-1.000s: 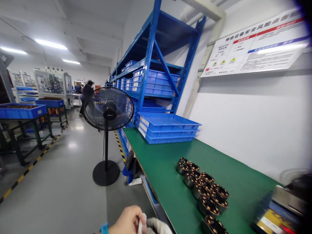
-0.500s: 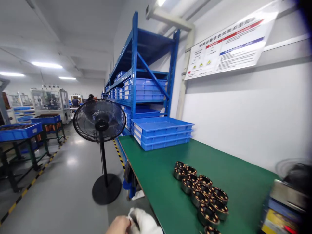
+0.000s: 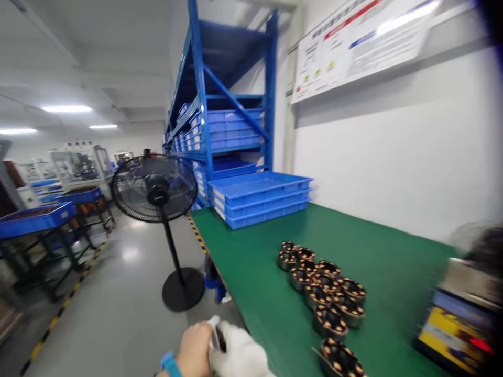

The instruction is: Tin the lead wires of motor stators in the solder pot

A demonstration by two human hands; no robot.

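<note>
At the bottom edge of the view, my bare left hand [image 3: 195, 346], with a blue band [image 3: 170, 363] at the wrist, has its fingers closed on white glove cloth. Pressed against it is my right hand [image 3: 241, 352] in a white glove, its fingers curled. A strip of white cloth [image 3: 214, 323] sticks up between the two hands. A dark gap shows beside it; what the right fingers hold is hidden. Several motor stators [image 3: 324, 290] with copper windings stand in a cluster on the green bench [image 3: 267, 262], to the right of both hands.
Blue trays [image 3: 259, 196] are stacked at the bench's far end, before a blue rack [image 3: 200, 94]. A black floor fan [image 3: 157, 191] stands left of the bench. A blurred yellow-and-blue box [image 3: 451, 330] sits at right. Carts with blue bins [image 3: 39, 222] line the far left aisle.
The view has shifted, and the stators appear higher. Both hands show more fully, still together; the wristband, white strip and dark gap between them have come into sight.
</note>
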